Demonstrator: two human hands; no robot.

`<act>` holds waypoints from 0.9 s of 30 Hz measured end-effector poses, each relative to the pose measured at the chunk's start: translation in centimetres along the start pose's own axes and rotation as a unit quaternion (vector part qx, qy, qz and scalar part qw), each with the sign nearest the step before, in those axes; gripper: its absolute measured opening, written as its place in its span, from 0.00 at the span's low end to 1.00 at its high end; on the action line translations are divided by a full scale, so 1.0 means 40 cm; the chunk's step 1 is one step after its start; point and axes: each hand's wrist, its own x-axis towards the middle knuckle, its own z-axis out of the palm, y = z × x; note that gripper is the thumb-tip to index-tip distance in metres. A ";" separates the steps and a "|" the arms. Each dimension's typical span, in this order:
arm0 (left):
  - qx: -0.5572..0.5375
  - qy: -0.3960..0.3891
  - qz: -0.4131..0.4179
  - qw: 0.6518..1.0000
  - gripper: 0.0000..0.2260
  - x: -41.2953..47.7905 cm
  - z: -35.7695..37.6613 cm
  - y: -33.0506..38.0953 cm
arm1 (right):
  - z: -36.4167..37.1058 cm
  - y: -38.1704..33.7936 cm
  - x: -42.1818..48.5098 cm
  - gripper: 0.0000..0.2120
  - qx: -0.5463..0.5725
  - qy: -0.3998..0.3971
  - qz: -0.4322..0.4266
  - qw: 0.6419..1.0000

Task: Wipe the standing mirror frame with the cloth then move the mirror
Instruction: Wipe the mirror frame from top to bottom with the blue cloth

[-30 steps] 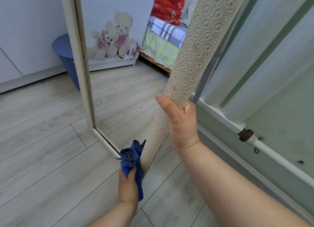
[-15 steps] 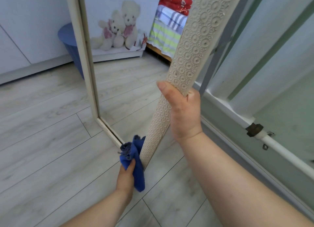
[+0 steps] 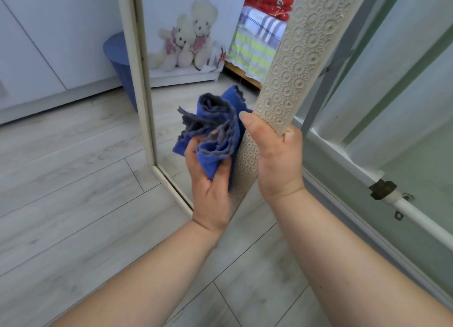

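The standing mirror has a cream frame with an embossed ring pattern; its right frame bar point(image 3: 299, 57) runs diagonally from top right down to the floor. My right hand point(image 3: 277, 155) grips this bar, thumb across its front. My left hand point(image 3: 210, 184) holds a bunched blue cloth point(image 3: 215, 130) against the bar's left side, just below my right thumb. The left frame bar point(image 3: 137, 64) and bottom rail point(image 3: 171, 187) stand on the pale wood floor. The mirror glass point(image 3: 196, 32) reflects teddy bears and bedding.
A blue round tub point(image 3: 115, 57) stands behind the mirror's left edge by a white wall. At right is a glazed partition with a low sill point(image 3: 343, 155) and a white pipe point(image 3: 421, 216). Grey plank floor point(image 3: 73, 192) lies to the left and in front.
My left hand has risen with the cloth from the foot of the right frame bar to just below my right hand. The view has moved closer to the mirror.
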 end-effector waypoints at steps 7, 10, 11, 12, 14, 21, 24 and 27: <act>0.019 0.112 -0.258 0.959 0.24 0.023 -0.072 -0.184 | -0.006 0.001 -0.004 0.13 -0.020 -0.005 -0.011 1.000; -0.126 0.198 -0.488 0.840 0.25 0.058 -0.081 -0.212 | -0.008 0.006 -0.006 0.17 0.005 0.006 -0.015 1.000; -0.168 0.209 -0.507 0.819 0.26 0.081 -0.077 -0.206 | -0.007 0.007 -0.006 0.19 -0.001 0.004 -0.019 1.000; -0.194 0.212 -0.491 0.822 0.27 0.107 -0.067 -0.196 | -0.008 0.009 -0.005 0.20 -0.017 -0.002 -0.024 1.000; -0.208 0.214 -0.405 0.864 0.26 0.172 -0.055 -0.165 | -0.010 0.013 0.000 0.21 -0.037 -0.011 -0.030 0.999; -0.185 0.203 -0.160 0.948 0.23 0.447 -0.105 -0.019 | -0.014 0.016 0.004 0.07 -0.025 -0.040 -0.060 0.997; -0.134 0.219 -0.121 0.959 0.24 0.537 -0.131 0.011 | -0.016 0.015 0.001 0.23 -0.021 -0.022 -0.054 0.998; -0.053 0.175 -0.105 0.977 0.24 0.588 -0.168 -0.006 | -0.017 0.015 -0.003 0.22 -0.025 -0.024 -0.057 0.998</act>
